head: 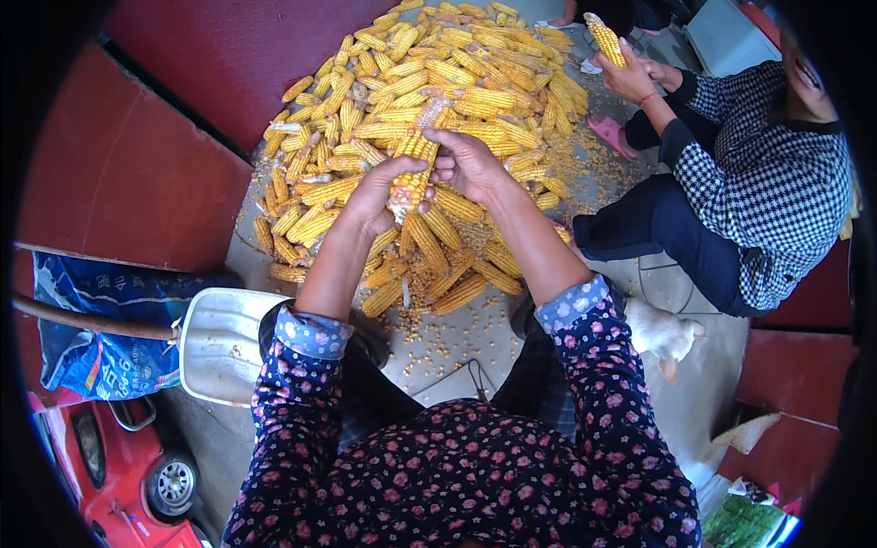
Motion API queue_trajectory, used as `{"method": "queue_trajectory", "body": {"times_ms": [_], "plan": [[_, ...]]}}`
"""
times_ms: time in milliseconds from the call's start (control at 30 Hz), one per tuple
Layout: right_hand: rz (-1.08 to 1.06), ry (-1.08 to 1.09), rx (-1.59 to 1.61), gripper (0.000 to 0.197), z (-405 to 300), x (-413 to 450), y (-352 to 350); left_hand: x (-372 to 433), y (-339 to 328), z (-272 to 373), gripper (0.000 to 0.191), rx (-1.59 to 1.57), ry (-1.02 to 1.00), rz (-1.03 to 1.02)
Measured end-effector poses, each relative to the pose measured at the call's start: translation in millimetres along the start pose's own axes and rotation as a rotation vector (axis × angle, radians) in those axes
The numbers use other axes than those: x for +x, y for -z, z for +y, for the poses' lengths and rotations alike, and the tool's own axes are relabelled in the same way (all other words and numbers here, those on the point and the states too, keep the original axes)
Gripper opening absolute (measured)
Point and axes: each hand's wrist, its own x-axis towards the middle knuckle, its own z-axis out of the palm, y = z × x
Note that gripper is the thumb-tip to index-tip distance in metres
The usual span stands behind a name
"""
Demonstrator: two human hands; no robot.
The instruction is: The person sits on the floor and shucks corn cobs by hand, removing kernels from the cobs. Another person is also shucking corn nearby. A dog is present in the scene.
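Both my hands hold one ear of dried corn (416, 152) above a large heap of yellow corn ears (452, 82) on the floor. My left hand (381, 192) grips the lower end, its thumb lying across the kernels. At the upper right side of the ear, my right hand (469, 164) presses with the thumb, its fingers curled behind. The ear's far end shows bare cob, and its near tip is pale and ragged. Loose kernels (428, 346) lie scattered on the floor between my legs.
A seated person (760, 178) at the right holds another corn ear (606, 40). A white animal (658, 332) is near my right elbow. At my left are a shovel (229, 346), a blue sack (103, 322) and a red vehicle (130, 472). Another person's foot shows beyond the heap.
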Motion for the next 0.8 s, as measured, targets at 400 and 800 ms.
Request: {"method": "queue_trajectory", "body": {"times_ms": [400, 800], "plan": [[0.194, -0.011, -0.474, 0.089, -8, -13, -25, 20, 12, -16, 0.072, 0.454, -0.114, 0.264], [0.230, 0.091, -0.567, 0.071, 12, 5, -11, 14, 5, -14, 0.111, 0.713, -0.267, 0.264]]}}
